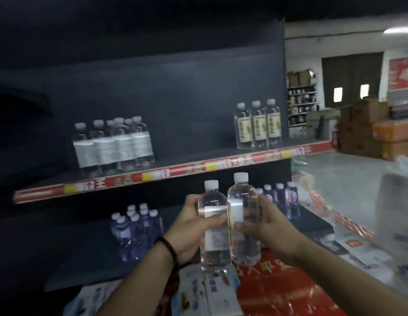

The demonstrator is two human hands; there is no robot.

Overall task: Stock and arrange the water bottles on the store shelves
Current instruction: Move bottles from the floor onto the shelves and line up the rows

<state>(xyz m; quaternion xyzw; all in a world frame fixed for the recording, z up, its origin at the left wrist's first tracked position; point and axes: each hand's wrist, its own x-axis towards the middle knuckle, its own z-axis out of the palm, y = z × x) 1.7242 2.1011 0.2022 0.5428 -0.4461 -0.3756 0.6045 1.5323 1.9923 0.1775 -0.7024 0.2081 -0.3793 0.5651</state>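
Observation:
My left hand [189, 226] grips a clear white-capped water bottle [213, 249] upright. Beside it, touching, my right hand [264, 226] grips a second clear bottle [244, 201], held slightly higher. Both are in front of the dark shelving, below the upper shelf [152, 174] with its red price strip. On that shelf stand several white-labelled bottles [114, 144] at the left and three yellow-labelled bottles [258, 127] at the right. The lower shelf [89, 254] holds bluish bottles [135, 231] at the left and more bluish bottles [282, 199] behind my right hand.
Printed cartons and a red package [278, 290] lie below my hands. To the right an open grey floor [348, 174] leads to stacked cardboard boxes [362, 131] and a far rack [302, 103]. A blurred wrapped pack [394, 201] is at the right edge.

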